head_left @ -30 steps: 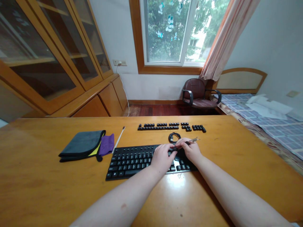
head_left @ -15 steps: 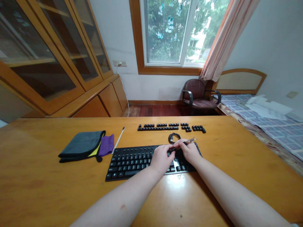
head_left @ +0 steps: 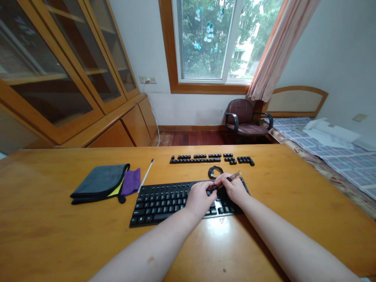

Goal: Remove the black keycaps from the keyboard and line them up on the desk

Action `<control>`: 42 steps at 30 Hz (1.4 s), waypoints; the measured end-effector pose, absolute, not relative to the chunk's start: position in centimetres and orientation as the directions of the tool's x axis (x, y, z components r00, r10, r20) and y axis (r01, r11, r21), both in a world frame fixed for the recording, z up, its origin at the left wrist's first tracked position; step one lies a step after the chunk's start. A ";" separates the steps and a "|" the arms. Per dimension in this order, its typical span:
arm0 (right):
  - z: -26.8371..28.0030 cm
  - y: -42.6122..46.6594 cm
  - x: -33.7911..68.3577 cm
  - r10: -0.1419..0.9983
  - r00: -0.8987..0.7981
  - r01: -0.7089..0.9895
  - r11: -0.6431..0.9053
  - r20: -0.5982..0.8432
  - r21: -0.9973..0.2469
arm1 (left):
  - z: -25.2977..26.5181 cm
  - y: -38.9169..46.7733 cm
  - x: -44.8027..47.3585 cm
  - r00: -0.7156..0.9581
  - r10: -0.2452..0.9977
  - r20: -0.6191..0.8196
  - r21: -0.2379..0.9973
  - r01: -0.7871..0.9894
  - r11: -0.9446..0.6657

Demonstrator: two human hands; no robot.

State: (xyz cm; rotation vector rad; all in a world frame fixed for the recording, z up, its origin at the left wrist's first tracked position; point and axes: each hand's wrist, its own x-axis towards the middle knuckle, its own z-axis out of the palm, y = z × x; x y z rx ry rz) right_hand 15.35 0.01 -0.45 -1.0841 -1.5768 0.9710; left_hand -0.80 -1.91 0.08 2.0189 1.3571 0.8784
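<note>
Black keyboard [head_left: 176, 197], long and flat, lying near the middle of the wooden table [head_left: 58, 239], slightly angled, its right end partly stripped, pale bare base showing between the hands. Most keys on the left and middle still seated in rows. One keyboard only.

Left hand [head_left: 200, 199] resting on the keyboard's right-centre part, fingers curled down onto the keys; whether anything is pinched beneath cannot be told. Right hand [head_left: 233, 188] just beside it, closed around a thin tool [head_left: 232, 177] with a pale, see-through tip sticking out to the right and up. Both hands close together, thumbs nearly touching over the stripped patch.

Just behind the hands, one small coil of black cable [head_left: 215, 171]. Farther back, loose keycaps [head_left: 210, 159] laid out in neat rows, in several groups; too small to count singly.

To the left of the keyboard, one slim white stick [head_left: 147, 173] lying slantwise, then two folded cloths: a small purple cloth [head_left: 131, 181] and a larger dark grey cloth [head_left: 98, 182] with a yellow edge, touching each other.

Beyond the table, one dark red armchair [head_left: 243, 117] under the window.
</note>
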 end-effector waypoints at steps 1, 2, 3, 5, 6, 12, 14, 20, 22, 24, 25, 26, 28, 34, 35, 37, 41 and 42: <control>-0.4 0.0 15.4 0.939 -0.159 0.194 0.333 0.306 -0.923 | 0.1 -1.9 -0.8 0.281 0.936 0.213 0.742 0.577 -0.342; -0.4 -0.1 15.4 0.924 -0.173 0.193 0.372 0.342 -0.908 | 0.1 -1.9 -0.8 0.285 0.935 0.210 0.741 0.577 -0.342; -0.4 -0.1 15.4 0.909 -0.188 0.191 0.404 0.371 -0.894 | 0.1 -1.9 -0.7 0.288 0.935 0.206 0.740 0.579 -0.342; -0.3 -0.1 15.4 0.885 -0.208 0.186 0.454 0.417 -0.871 | 0.1 -2.0 -0.7 0.294 0.934 0.201 0.737 0.583 -0.342; -0.3 -0.1 15.4 0.874 -0.214 0.183 0.475 0.436 -0.861 | 0.1 -2.0 -0.7 0.298 0.933 0.201 0.736 0.583 -0.345; 0.0 -0.7 15.1 0.810 -0.314 0.259 0.575 0.495 -0.776 | 0.1 -1.8 -1.0 0.325 0.924 0.204 0.802 0.486 -0.348; 0.1 -0.9 14.9 0.793 -0.327 0.291 0.602 0.514 -0.744 | 0.0 -1.7 -1.0 0.315 0.927 0.202 0.823 0.459 -0.335; -0.2 -0.5 15.0 0.850 -0.195 0.163 0.520 0.489 -0.839 | -0.3 -1.6 -0.9 0.268 0.935 0.231 0.804 0.489 -0.339; -0.4 -0.3 15.2 0.897 -0.154 0.128 0.434 0.414 -0.892 | -0.2 -1.6 -1.0 0.278 0.930 0.242 0.795 0.493 -0.354; -0.6 -0.2 15.3 0.939 -0.120 0.083 0.332 0.321 -0.940 | -0.2 -1.7 -1.2 0.302 0.920 0.250 0.799 0.472 -0.372; -0.6 -0.1 15.4 0.953 -0.113 0.058 0.290 0.282 -0.955 | -0.1 -1.7 -1.3 0.308 0.917 0.253 0.806 0.458 -0.376; -0.6 -0.1 15.4 0.960 -0.114 0.034 0.260 0.255 -0.965 | 0.0 -1.7 -1.3 0.311 0.916 0.252 0.812 0.447 -0.375; -0.7 -0.2 15.5 0.962 -0.134 -0.003 0.241 0.239 -0.971 | 0.2 -1.8 -1.3 0.305 0.923 0.235 0.825 0.440 -0.356; -0.3 -0.5 15.7 0.933 -0.188 0.031 0.319 0.308 -0.947 | 0.1 -1.8 -0.9 0.246 0.946 0.210 0.845 0.441 -0.302; -0.1 -0.4 15.9 0.931 -0.141 0.062 0.349 0.338 -0.935 | 0.0 -1.7 -0.9 0.225 0.950 0.216 0.850 0.436 -0.296; 0.3 -0.3 16.4 0.911 -0.012 0.152 0.410 0.413 -0.899 | -0.2 -1.7 -0.9 0.186 0.957 0.223 0.863 0.418 -0.282; 1.0 0.2 17.4 0.843 -0.015 0.404 0.497 0.537 -0.768 | -0.6 -1.5 -0.9 0.142 0.967 0.211 0.899 0.359 -0.249; 1.1 0.2 17.5 0.834 -0.084 0.458 0.519 0.546 -0.722 | -0.6 -1.5 -0.9 0.141 0.968 0.206 0.909 0.340 -0.242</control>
